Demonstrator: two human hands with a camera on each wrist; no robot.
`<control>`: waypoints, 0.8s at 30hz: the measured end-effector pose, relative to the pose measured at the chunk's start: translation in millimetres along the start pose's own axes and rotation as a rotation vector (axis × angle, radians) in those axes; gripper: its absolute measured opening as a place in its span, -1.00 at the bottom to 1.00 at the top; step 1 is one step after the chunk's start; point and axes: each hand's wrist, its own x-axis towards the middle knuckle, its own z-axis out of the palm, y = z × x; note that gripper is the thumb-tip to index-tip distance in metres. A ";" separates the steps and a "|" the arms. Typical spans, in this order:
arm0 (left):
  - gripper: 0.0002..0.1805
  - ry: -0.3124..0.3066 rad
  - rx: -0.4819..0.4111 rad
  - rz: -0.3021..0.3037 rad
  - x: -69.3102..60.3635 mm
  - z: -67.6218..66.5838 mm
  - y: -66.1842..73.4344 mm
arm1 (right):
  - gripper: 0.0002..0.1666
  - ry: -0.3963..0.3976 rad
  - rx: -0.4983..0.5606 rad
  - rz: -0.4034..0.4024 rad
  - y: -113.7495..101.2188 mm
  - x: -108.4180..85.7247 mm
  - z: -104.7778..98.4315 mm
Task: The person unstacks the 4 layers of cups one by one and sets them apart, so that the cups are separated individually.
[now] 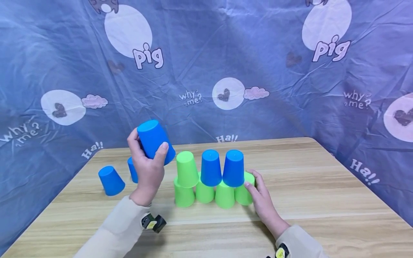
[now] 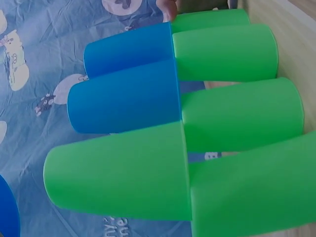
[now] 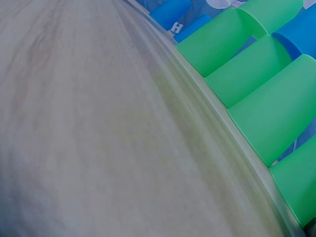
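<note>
Left hand (image 1: pixel 147 170) around blue cup (image 1: pixel 152 139), mere sliver in left wrist view; right hand (image 1: pixel 265 204) around end green cup (image 1: pixel 243 195)

Five blue cups (image 1: pixel 211 168), five green cups (image 1: pixel 187 169), two pale sleeves (image 1: pixel 113 225), one wooden table (image 1: pixel 322 193), one printed backdrop (image 1: pixel 271 68)
</note>
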 end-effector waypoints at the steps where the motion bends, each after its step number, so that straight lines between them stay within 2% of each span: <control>1: -0.36 0.003 0.009 -0.006 -0.5 -1.7 0.0 | -0.54 -0.001 0.000 0.000 0.1 0.1 0.0; 9: -0.36 0.006 0.027 -0.058 -5.1 -11.3 -1.7 | -0.54 0.016 -0.014 -0.008 -0.1 -0.3 0.8; 18: -0.37 -0.028 0.012 -0.086 -14.7 -23.5 -16.0 | -0.54 0.011 -0.009 -0.001 -1.8 -0.6 1.4; 24: -0.38 -0.062 0.080 -0.102 -21.2 -32.1 -21.2 | -0.53 0.006 -0.005 0.000 -2.1 -1.0 0.4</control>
